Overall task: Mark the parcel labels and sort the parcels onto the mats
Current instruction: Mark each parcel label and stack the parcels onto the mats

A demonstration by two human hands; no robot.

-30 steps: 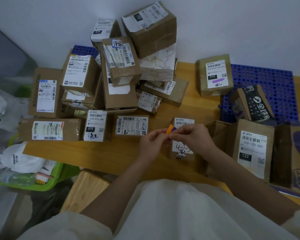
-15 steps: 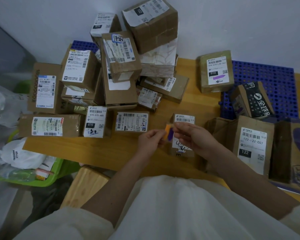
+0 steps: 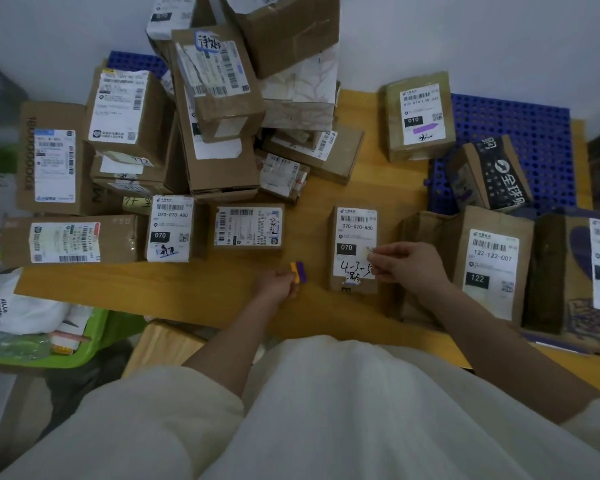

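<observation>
A small brown parcel (image 3: 353,237) with a white label reading 070 lies on the wooden table (image 3: 174,292), in front of me. My right hand (image 3: 404,263) pinches a pale sticky flag against that label's right edge. My left hand (image 3: 278,283) holds a pad of orange and purple sticky flags (image 3: 298,271) just left of the parcel. A blue perforated mat (image 3: 520,133) lies at the back right, carrying a parcel printed black (image 3: 489,174). A second blue mat (image 3: 132,62) shows behind the pile at the left.
A tall pile of cardboard parcels (image 3: 222,109) fills the back left of the table. Labelled parcels 010 (image 3: 420,116) and 122 (image 3: 492,265) stand at the right. A green basket (image 3: 84,351) with bags sits below the table's left edge, next to a wooden stool (image 3: 160,344).
My hands have parted: the right one carried a peeled flag to the 070 label, the left one dropped toward the table with the pad. The view moved closer.
</observation>
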